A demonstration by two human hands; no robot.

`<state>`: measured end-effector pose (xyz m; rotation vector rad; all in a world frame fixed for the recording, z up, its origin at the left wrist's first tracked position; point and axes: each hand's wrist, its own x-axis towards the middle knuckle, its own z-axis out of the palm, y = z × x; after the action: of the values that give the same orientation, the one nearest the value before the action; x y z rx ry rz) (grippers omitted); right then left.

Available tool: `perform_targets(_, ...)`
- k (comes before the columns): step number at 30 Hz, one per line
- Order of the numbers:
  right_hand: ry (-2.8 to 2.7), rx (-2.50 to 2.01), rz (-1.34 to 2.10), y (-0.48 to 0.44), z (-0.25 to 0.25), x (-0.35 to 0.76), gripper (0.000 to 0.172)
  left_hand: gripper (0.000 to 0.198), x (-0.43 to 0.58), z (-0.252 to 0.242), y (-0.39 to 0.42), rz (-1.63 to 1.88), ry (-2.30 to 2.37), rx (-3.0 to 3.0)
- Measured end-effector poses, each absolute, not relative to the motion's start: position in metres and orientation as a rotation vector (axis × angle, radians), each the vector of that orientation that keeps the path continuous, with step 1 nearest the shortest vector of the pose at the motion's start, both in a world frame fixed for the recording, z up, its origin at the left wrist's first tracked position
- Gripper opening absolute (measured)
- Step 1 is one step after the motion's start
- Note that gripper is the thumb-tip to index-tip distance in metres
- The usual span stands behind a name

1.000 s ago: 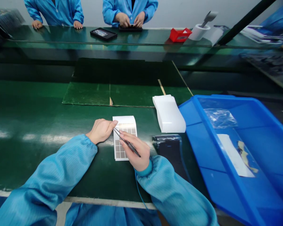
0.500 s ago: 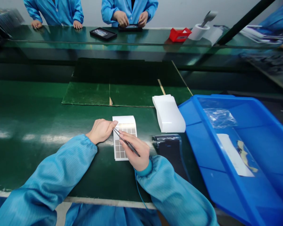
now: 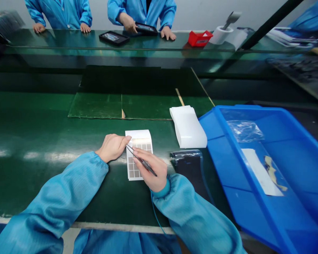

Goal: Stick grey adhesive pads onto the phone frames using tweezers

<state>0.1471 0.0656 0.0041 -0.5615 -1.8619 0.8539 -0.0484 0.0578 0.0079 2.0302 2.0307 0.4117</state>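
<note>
A white sheet of grey square stickers [image 3: 134,172] lies on the green table in front of me, its top end curled over and blank white. My left hand [image 3: 113,147] grips the sheet's upper left edge, thumb on top and fingers folded. In my right hand [image 3: 154,171] is a pair of dark tweezers [image 3: 145,164], held like a pen over the stickers. The tweezer tips point up and left, close to my left thumb. Whether they touch a sticker cannot be made out. My right palm and wrist cover the sheet's lower right part.
On the right stand a stack of white sheets [image 3: 188,127], a dark film-wrapped pad [image 3: 188,169] and a large blue bin [image 3: 219,155] with scraps inside. Green boards [image 3: 100,106] lie ahead. Across a raised shelf, two people in blue work; one holds a black tray [image 3: 147,29].
The tweezer tips look slightly more parted; my hands hold nearly the same place. Across the shelf, a co-worker has tilted up the black tray and laid one hand on the shelf.
</note>
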Motion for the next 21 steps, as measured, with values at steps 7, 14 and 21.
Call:
perform_targets(7, -1.865, -0.571, 0.853, 0.0668, 0.0031, 0.1469, 0.033, 0.078, -0.0475, 0.0103, 0.0577, 0.401, 2.023, 2.041)
perform_targets(14, -1.875, -0.581, 0.866, 0.0673, 0.0009, 0.1474, 0.033, 0.075, -0.0474, 0.0110, 0.0579, 0.368, 2.018, 2.034)
perform_targets(21, -1.878, -0.567, 0.862, 0.0666, 0.0025, 0.1474, 0.035, 0.074, -0.0470, 0.0108, 0.0581, 0.369, 2.017, 2.027)
